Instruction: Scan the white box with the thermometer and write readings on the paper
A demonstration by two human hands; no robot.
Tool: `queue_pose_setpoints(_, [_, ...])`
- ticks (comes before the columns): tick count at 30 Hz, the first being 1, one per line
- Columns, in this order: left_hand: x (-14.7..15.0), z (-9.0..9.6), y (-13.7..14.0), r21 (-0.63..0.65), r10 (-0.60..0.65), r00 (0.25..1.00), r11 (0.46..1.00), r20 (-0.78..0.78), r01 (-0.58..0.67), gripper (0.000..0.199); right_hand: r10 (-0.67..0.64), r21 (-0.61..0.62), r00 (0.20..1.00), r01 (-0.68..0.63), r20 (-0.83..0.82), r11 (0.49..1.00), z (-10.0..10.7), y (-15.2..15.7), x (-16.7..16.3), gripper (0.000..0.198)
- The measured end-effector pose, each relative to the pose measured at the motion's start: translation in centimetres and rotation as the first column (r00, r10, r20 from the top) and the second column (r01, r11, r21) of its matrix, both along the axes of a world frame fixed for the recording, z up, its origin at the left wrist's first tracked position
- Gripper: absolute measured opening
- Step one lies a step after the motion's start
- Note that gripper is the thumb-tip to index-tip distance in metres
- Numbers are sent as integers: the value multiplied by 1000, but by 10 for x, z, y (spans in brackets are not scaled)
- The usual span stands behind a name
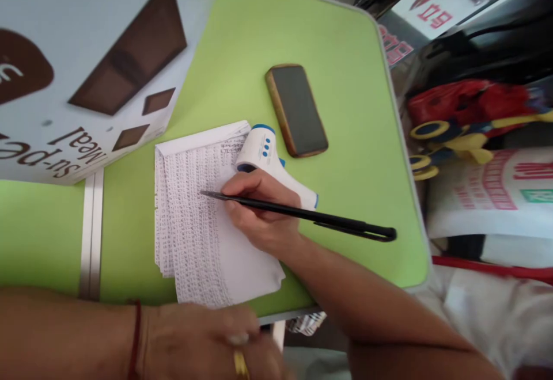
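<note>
My right hand (pixel 261 213) is closed round a black pen (pixel 302 213) and rests on the notepad. The pen's tip touches or hovers just over a page of the notepad (pixel 250 270), which is covered in dense rows of handwriting; I cannot tell which. Beside that hand, partly hidden by it, lies a white and blue handheld infrared thermometer (pixel 268 158), overlapping the notepad's edge. My left hand (pixel 203 339), with a gold ring and a red wrist string, is close to the camera at the table's near edge. Its fingers are blurred and partly cut off.
A smartphone (pixel 298 109) in a brown case lies on the green table (pixel 337 40). A large printed box (pixel 116 0) stands at the left. Right of the table are yellow-handled tools (pixel 458 144), a red bag (pixel 470 101) and a white printed sack (pixel 496 196).
</note>
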State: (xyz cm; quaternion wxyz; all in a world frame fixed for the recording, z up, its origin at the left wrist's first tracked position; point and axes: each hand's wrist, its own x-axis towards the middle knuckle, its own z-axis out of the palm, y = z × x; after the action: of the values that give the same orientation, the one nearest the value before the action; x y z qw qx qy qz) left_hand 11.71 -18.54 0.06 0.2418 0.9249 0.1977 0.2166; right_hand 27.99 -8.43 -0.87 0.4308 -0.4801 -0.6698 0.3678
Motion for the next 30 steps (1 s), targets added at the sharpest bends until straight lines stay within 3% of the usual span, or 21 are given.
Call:
queue_pose_setpoints(1, [-1, 3, 10, 143, -81, 989, 988, 121, 64, 16, -7, 14, 1000, 7, 1, 1000, 0, 0, 0, 9])
queue_pose_setpoints(2, [-1, 5, 20, 200, -46, 996, 979, 82, 29, 22, -12, 24, 1000, 12, 7, 1000, -1, 0, 1, 10])
queue_pose_setpoints(5, [-1, 4, 36, 196, 53, 987, 980, -149, -24, 64, 0, 34, 1000, -1, 30, 999, -2, -1, 1, 11])
queue_pose_setpoints(8, [0, -1, 36, 141, 82, 963, 989, -256, -46, 80, -20, -4, 999, 20, 30, 1000, -3, -2, 0, 12])
queue_pose_setpoints(12, [0, -4, 33, 77, 89, 954, 995, -286, -69, 77, -46, -45, 998, 44, -39, 998, -1, -3, -2, 9])
queue_pose_setpoints(18, [0, -3, 34, 53, -3, 981, 999, -194, 13, 65, -58, -52, 998, 57, -10, 997, -3, -3, -4, 9])
queue_pose_setpoints(21, [-1, 1, 38, -83, -29, 995, 996, -94, 22, 54, -47, -36, 999, 47, 3, 998, -5, -3, -4, 8])
queue_pose_setpoints(23, [-1, 5, 42, -228, 33, 999, 973, 8, -30, 43, -54, -26, 999, 54, 1, 998, -6, -2, -4, 8])
queue_pose_setpoints(27, [-1, 9, 51, -498, 233, 950, 861, 207, -103, 30, -57, -22, 998, 57, -15, 998, -4, -2, -3, 8])
queue_pose_setpoints(28, [-1, 8, 52, -521, 254, 938, 848, 236, -99, 29, -46, -26, 999, 45, -24, 999, -4, -2, -3, 8])
queue_pose_setpoints(30, [1, 6, 53, -453, 224, 939, 888, 261, -86, 28, -27, -30, 999, 26, -47, 999, -3, -1, -3, 8])
